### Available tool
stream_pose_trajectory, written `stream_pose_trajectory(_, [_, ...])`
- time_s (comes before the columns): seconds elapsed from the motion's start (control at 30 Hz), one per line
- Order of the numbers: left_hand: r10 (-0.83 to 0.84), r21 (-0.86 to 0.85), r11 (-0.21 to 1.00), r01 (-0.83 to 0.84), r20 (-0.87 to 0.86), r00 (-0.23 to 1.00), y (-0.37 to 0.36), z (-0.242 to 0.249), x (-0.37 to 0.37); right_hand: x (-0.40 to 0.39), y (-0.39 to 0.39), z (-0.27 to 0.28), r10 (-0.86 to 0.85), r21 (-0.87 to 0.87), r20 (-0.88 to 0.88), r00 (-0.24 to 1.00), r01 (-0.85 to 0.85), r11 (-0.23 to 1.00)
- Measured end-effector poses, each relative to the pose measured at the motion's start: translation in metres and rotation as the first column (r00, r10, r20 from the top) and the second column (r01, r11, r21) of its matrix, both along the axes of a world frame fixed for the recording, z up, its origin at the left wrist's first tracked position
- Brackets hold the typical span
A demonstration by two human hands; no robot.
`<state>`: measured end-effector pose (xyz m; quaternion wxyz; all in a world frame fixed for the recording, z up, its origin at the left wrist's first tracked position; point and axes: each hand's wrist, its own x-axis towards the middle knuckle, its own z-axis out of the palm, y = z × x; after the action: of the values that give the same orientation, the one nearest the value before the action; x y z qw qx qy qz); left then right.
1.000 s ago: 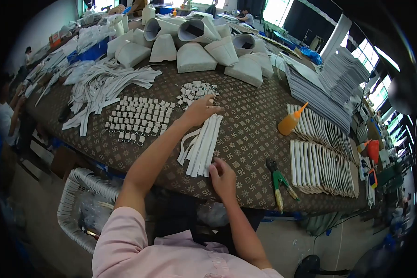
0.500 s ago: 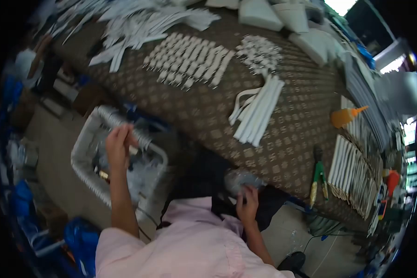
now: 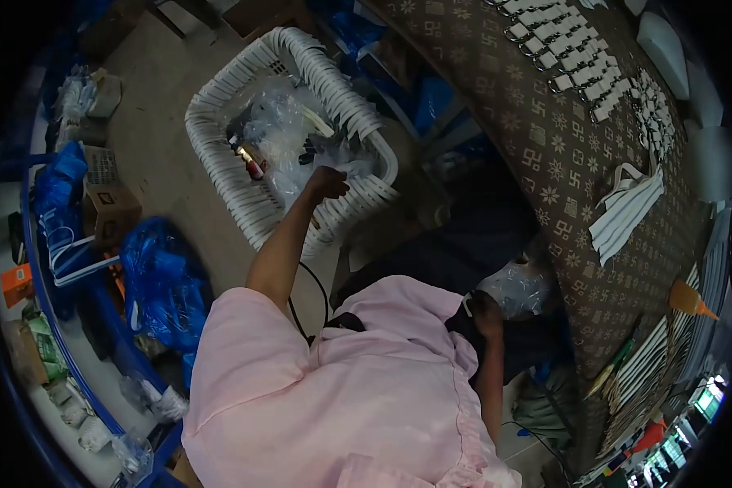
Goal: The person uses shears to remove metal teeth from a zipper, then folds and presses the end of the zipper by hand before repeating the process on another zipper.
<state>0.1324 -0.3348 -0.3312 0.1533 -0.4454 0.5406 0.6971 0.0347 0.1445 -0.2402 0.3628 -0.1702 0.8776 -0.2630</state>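
Note:
My left hand (image 3: 329, 184) is over the near right side of a white woven basket (image 3: 211, 130), its fingers curled closed. What they hold, if anything, is hidden. Crumpled clear plastic bags (image 3: 272, 122) and a small red-and-gold item (image 3: 250, 163) lie inside the basket. Down at my lap, my right hand (image 3: 485, 315) is closed, with a small pale curved piece (image 3: 467, 304) showing at its fingertips. Beside that hand sits a clear plastic bag (image 3: 516, 289) on dark cloth; its contents are hard to make out.
On the patterned table (image 3: 545, 191) lie rows of pale strap pieces with metal rings (image 3: 557, 49), a bundle of white strips (image 3: 626, 211) and an orange bottle (image 3: 687, 298). Blue plastic bags (image 3: 163, 285) and a cardboard box (image 3: 110, 207) stand at the left.
My view has swung left and down toward the basket. The left hand's raised fingers have turned and curled near the basket's side. My right hand now shows a pale piece beside the bag.

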Motion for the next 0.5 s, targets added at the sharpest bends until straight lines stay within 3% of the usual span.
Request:
stream_pose_trajectory(0.07, [-0.06, -0.033, 0.998, 0.059, -0.039, 0.997, -0.001, -0.07, 0.004, 0.001, 0.005, -0.01, 0.145, 0.035, -0.076, 0.986, -0.143, 0.989])
stream_pose_trajectory(0.13, [-0.128, -0.067, 0.99, 0.123, -0.062, 0.99, -0.002, -0.099, -0.004, -0.001, 0.004, -0.01, 0.14, 0.077, -0.052, 0.989, -0.136, 0.988])
stream_pose_trajectory(0.17, [-0.375, -0.407, 0.845, 0.347, 0.012, 0.927, 0.003, -0.103, -0.018, -0.001, 0.002, -0.01, 0.131, 0.103, -0.035, 0.991, -0.127, 0.987])
stream_pose_trajectory(0.2, [-0.563, -0.669, 0.54, 0.511, 0.165, 0.81, 0.01, -0.101, -0.029, 0.0, 0.003, -0.013, 0.13, 0.113, -0.023, 0.991, -0.127, 0.985])
stream_pose_trajectory(0.23, [-0.569, -0.656, 0.545, 0.522, 0.168, 0.805, 0.016, -0.097, -0.032, 0.003, 0.003, -0.017, 0.085, 0.103, -0.052, 0.995, -0.08, 0.992])
stream_pose_trajectory(0.3, [-0.678, -0.737, 0.5, 0.455, -0.006, 0.735, 0.028, -0.079, -0.04, 0.005, 0.006, -0.02, 0.029, 0.1, -0.072, 0.997, -0.021, 0.995])
stream_pose_trajectory(0.37, [-0.677, -0.758, 0.477, 0.444, 0.005, 0.736, 0.041, -0.082, -0.046, 0.001, 0.004, -0.018, -0.098, 0.057, 0.055, 0.994, 0.095, 0.994])
stream_pose_trajectory(0.43, [-0.675, -0.792, 0.442, 0.422, 0.017, 0.738, 0.04, -0.085, -0.057, -0.002, -0.002, -0.014, -0.083, 0.015, -0.004, 0.997, 0.083, 0.996])
stream_pose_trajectory(0.5, [-0.605, -0.69, 0.573, 0.443, 0.009, 0.796, 0.039, -0.088, -0.06, -0.003, -0.003, -0.019, -0.074, -0.017, -0.053, 0.996, 0.073, 0.997])
